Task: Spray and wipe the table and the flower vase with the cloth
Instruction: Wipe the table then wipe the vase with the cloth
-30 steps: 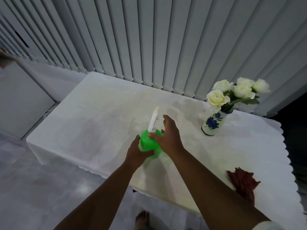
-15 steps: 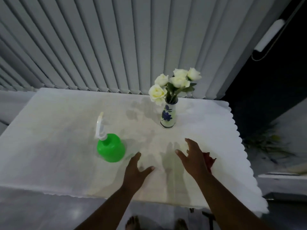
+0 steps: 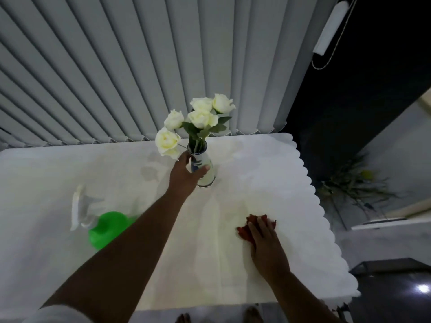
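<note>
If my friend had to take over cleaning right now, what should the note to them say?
Left hand: wrapped around the flower vase, which stands upright on the table.
Right hand: pressed flat on the red cloth near the table's right side.
Green spray bottle: standing on the table at the left, nobody holding it.
Done: cannot tell whether anything has been sprayed.
Left: pick up the cloth, wipe the vase, then wipe the table.

Grey vertical blinds [image 3: 116, 78] hang behind; glossy dark floor [image 3: 391, 299] at right.
</note>
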`<state>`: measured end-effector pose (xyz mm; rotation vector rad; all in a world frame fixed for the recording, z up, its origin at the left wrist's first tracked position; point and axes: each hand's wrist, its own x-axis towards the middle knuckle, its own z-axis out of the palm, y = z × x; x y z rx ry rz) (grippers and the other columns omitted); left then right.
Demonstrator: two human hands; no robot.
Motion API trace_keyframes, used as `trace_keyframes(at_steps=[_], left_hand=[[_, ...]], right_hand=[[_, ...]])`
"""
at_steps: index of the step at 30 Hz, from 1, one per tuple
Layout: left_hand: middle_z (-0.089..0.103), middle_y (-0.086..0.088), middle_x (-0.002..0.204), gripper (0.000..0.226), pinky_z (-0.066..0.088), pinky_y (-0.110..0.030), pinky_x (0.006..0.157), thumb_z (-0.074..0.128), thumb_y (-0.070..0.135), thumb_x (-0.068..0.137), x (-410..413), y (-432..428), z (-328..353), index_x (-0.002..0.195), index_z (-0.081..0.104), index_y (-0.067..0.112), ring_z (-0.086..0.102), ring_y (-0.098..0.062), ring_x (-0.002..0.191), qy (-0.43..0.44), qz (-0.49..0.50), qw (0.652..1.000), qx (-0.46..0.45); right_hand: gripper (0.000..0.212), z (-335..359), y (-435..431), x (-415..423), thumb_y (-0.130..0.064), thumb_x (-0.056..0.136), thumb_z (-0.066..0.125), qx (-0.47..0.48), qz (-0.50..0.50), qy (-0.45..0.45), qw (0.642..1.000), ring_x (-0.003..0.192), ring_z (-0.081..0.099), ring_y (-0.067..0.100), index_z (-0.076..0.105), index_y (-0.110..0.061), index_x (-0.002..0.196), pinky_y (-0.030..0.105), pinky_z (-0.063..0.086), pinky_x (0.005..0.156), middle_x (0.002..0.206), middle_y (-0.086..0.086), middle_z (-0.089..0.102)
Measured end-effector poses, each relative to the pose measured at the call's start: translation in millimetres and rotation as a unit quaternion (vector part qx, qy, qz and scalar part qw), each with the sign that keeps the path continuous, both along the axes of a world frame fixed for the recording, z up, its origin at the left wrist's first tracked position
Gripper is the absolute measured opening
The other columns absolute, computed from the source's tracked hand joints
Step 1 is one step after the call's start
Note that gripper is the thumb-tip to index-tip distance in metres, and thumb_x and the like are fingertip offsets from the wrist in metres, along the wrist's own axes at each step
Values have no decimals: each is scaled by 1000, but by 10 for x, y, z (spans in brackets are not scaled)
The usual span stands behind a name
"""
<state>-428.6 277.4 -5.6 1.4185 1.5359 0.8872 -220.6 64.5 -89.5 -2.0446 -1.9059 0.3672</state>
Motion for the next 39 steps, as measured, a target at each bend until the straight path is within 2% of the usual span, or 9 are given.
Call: trace_keyframes(at_steps=[6, 9, 14, 17, 21, 26, 30, 35, 39], left_hand=[[64, 4, 119, 68, 51, -36, 96, 85, 39, 65, 104, 422, 219, 123, 54, 21, 61, -18, 107, -14, -34, 999, 8], [61, 7, 113, 68, 48, -30, 90, 86, 37, 64, 79, 424, 271, 122, 53, 21, 58, -15, 102, 7, -43, 999, 9], [65, 13, 103, 62, 46, -10, 68, 85, 43, 63, -11, 303, 598, 115, 57, 24, 60, 1, 88, 10, -62, 998, 28], [66, 22, 95, 50, 46, -3, 57, 81, 47, 65, -17, 186, 925, 107, 60, 30, 63, 4, 86, 2, -83, 996, 34], [70, 32, 78, 27, 47, -4, 57, 76, 52, 65, -108, -83, 1393, 87, 63, 42, 64, 14, 77, -7, -91, 994, 62], [72, 24, 73, 30, 51, -16, 71, 68, 65, 59, -170, -351, 1735, 75, 66, 39, 66, 7, 75, -4, -70, 991, 113], [68, 33, 67, 25, 42, -1, 58, 66, 66, 57, -278, -480, 1962, 69, 66, 44, 62, 16, 68, -23, -34, 989, 141], [72, 12, 83, 31, 50, -19, 65, 67, 66, 54, -442, -534, 2227, 71, 66, 41, 66, -5, 79, -73, 4, 987, 141], [74, 13, 79, 27, 49, -11, 59, 71, 61, 55, -438, -716, 2288, 74, 71, 40, 68, -5, 77, -103, -33, 985, 134]], right_hand=[[58, 69, 93, 48, 34, 63, 67, 52, -12, 98, 994, 128, 52, 41, 68, 14, 117, 61, 51, 96, 126, 24, 68], [49, 217, 122, 83, 17, 89, 55, 18, -54, 149, 987, 144, 43, 24, 59, 2, 135, 33, 34, 119, 143, 8, 60], [42, 735, 317, -108, 8, 99, 50, 127, -51, 281, 950, 126, 62, 8, 56, -5, 138, 20, 51, 103, 138, -1, 64], [41, 1110, 526, -279, 0, 101, 48, 183, -22, 314, 931, 129, 59, 5, 53, -5, 142, 27, 50, 107, 141, -3, 62], [43, 1604, 765, -617, -12, 104, 44, 226, 7, 272, 935, 141, 47, 13, 49, -10, 147, 36, 42, 117, 150, 0, 54], [51, 1922, 804, -1059, -14, 104, 49, 241, 57, 195, 949, 152, 26, 16, 37, -13, 153, 24, 23, 124, 162, -1, 30], [51, 1838, 550, -1203, -22, 107, 39, 293, 108, 117, 943, 156, 14, 26, 31, -6, 155, 25, 10, 127, 166, 10, 22], [66, 1477, 79, -1188, -2, 86, 76, 287, 175, 65, 940, 147, 29, 40, 46, 0, 145, 48, 56, 100, 160, 20, 31], [53, 1860, 145, -1140, -19, 104, 50, 314, 193, 105, 924, 154, 19, 33, 32, -8, 153, 48, 44, 113, 164, 11, 24]])
